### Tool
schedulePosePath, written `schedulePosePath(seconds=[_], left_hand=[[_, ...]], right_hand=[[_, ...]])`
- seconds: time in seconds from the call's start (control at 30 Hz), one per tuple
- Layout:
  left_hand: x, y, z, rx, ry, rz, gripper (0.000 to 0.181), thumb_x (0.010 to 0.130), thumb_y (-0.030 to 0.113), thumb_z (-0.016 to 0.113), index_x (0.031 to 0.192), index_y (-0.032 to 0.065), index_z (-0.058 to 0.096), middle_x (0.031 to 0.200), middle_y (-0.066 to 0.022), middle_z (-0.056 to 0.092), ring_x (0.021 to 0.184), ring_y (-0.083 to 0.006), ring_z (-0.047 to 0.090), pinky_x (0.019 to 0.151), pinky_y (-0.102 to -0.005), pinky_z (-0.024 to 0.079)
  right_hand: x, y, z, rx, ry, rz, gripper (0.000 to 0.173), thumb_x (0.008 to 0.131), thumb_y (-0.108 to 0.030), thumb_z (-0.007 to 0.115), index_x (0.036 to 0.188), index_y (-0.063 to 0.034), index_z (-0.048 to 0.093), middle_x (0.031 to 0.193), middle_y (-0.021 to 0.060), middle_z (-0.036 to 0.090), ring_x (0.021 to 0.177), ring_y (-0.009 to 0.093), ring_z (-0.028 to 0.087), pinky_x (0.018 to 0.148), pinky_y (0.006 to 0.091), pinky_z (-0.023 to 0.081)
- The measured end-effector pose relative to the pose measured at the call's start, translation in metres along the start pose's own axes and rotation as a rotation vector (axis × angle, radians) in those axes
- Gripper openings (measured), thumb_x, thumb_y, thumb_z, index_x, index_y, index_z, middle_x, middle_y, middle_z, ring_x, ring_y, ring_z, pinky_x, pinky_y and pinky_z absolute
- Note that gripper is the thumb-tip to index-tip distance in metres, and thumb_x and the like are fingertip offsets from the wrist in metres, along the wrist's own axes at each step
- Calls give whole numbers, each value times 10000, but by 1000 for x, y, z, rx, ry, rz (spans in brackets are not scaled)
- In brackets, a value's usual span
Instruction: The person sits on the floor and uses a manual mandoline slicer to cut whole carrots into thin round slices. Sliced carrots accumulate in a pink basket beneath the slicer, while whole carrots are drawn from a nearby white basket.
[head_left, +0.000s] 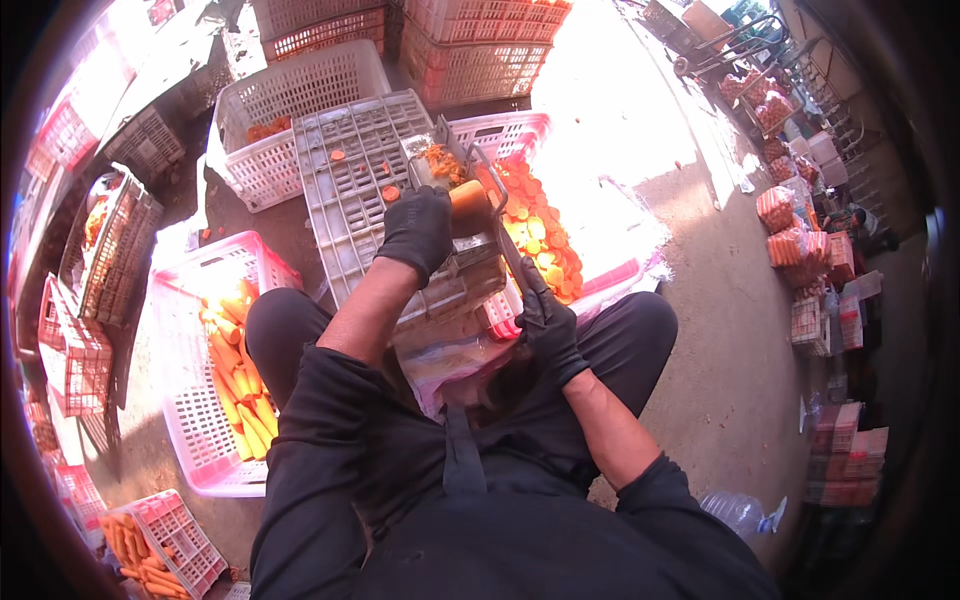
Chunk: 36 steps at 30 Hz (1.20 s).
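My left hand (416, 229), in a dark glove, is closed around a thick carrot (468, 199). The carrot's far end lies against a metal slicer (472, 247) on an upturned white plastic crate (337, 180). My right hand (551, 319), gloved as well, grips the slicer's long lever (510, 251), which slants up and away from me. Orange shreds (442, 163) cling to the slicer's metal plate. Beyond the lever, round carrot slices (536, 225) are heaped in a pink and white crate (611, 279). A loose slice (391, 193) sits beside my left hand.
Left of my knee, peeled carrots (236, 367) lie in a pink crate (199, 450). Another white crate (315, 75) and stacked crates (472, 71) stand ahead. Farther right are bagged carrots (787, 225). A clear plastic bottle (735, 511) rests on the floor at lower right.
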<state>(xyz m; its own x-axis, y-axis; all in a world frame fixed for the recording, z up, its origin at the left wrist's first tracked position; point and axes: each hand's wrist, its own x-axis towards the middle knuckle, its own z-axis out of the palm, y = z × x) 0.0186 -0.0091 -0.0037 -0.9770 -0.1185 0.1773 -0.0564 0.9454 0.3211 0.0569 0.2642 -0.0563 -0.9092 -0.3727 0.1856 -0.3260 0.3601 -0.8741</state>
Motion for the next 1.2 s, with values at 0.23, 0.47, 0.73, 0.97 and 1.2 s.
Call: schedulePosePath(seconds=[0.23, 0.47, 0.73, 0.97, 1.2], left_hand=[[5, 9, -4, -1, 52, -43, 251, 844, 152, 690, 1060, 33, 738, 1027, -192, 732, 968, -366, 734, 827, -465, 592], [11, 13, 6, -8, 112, -19, 240, 853, 233, 756, 972, 25, 747, 966, -187, 732, 893, -365, 743, 776, -475, 588], [10, 8, 1, 30, 43, -14, 252, 832, 107, 670, 1066, 13, 683, 1015, -197, 727, 967, -377, 726, 811, -482, 590], [16, 4, 4, 25, 73, -5, 240, 839, 104, 645, 1055, 7, 687, 1030, -213, 714, 978, -391, 719, 828, -490, 587], [17, 15, 1, 18, 52, 6, 228, 830, 130, 686, 1030, 22, 705, 1009, -199, 721, 939, -382, 730, 798, -475, 587]], right_hand=[[25, -71, -34, 132, 10, 95, 413, 1091, -199, 580, 1491, -99, 593, 1144, 24, 770, 629, 34, 601, 595, 245, 529], [57, -162, -57, -62, -81, 138, 411, 1100, -248, 547, 1461, -63, 613, 785, 47, 665, 591, 63, 624, 549, 260, 504], [1, -15, -4, -62, 32, -76, 445, 1050, -65, 573, 1495, -81, 584, 1254, 88, 753, 674, 78, 619, 662, 266, 534], [21, -57, -32, -21, -20, 16, 408, 1078, -162, 594, 1481, -97, 601, 1173, 60, 779, 612, 65, 598, 620, 268, 533], [46, -129, -46, -78, -36, 50, 378, 1078, -174, 579, 1441, -85, 634, 808, 91, 716, 582, 104, 626, 590, 299, 529]])
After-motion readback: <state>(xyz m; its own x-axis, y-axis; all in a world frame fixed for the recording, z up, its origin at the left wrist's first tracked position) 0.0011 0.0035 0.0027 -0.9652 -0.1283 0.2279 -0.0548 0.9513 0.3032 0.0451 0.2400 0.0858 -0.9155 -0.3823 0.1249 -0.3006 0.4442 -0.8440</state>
